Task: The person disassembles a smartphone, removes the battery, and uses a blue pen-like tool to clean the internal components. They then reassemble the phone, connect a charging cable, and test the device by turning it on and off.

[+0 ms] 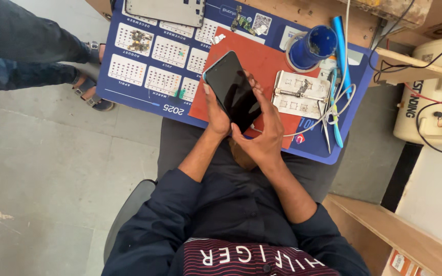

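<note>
A black smartphone (233, 88) with a dark screen is held over the near edge of the work table, screen up. My left hand (215, 113) grips its left side from below. My right hand (266, 134) holds its lower right corner, fingers curled along the edge. Under the phone lies a red mat (262, 64) on a blue desk mat (144, 66) printed with a calendar.
A metal fixture plate (302, 94), tweezers (324, 128), a blue tool (339, 46) and white cable lie at right. A blue cup (313, 46) stands behind. A phone frame (164, 10) and small circuit boards (139, 40) lie at the far side. Another person's sandalled feet (90, 87) are at left.
</note>
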Tool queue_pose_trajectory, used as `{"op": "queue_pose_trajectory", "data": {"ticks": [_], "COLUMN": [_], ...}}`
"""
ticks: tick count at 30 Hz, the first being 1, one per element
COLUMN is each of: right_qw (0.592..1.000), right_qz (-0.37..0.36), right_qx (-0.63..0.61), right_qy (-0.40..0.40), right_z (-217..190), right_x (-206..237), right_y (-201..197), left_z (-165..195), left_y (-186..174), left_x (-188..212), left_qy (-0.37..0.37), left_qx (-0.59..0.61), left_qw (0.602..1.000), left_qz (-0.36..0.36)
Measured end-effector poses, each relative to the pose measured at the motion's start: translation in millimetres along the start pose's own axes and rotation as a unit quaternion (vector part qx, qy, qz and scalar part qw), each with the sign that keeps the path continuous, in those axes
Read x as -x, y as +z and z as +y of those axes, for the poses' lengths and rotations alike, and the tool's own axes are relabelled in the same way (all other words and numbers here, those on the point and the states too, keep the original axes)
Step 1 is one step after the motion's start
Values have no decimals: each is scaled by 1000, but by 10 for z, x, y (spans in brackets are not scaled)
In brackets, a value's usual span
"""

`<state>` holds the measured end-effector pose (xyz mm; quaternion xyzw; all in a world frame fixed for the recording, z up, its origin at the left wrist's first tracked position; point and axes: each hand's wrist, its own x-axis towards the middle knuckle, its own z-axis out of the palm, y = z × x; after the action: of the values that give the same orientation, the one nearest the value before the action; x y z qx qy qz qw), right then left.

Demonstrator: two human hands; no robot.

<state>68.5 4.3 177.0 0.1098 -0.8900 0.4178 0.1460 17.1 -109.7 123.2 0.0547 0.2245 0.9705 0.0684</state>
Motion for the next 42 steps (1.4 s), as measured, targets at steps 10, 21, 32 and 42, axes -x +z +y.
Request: {"op": "queue_pose_trajectory", "data": {"ticks": [10, 21, 32, 42], "right_qw": [997, 984, 941, 933], "right_qz": [-47, 63, 159, 170], "right_qx": [-27, -145, -292, -314], "right_qy": [56, 76, 57, 49], "right_z": [32, -17, 30, 245], "right_x": [-122, -61, -197, 40], "right_y": [-57, -131, 85, 213], "left_z": [19, -14, 24, -23], "left_y": [-42, -109, -43, -130], "left_x": [36, -28, -61, -20], "left_qy": [-68, 0, -19, -50], "left_qx": [21, -24, -27, -3], "left_qw": [997, 997, 999, 999], "left_qz": [-22, 76, -10, 22]}}
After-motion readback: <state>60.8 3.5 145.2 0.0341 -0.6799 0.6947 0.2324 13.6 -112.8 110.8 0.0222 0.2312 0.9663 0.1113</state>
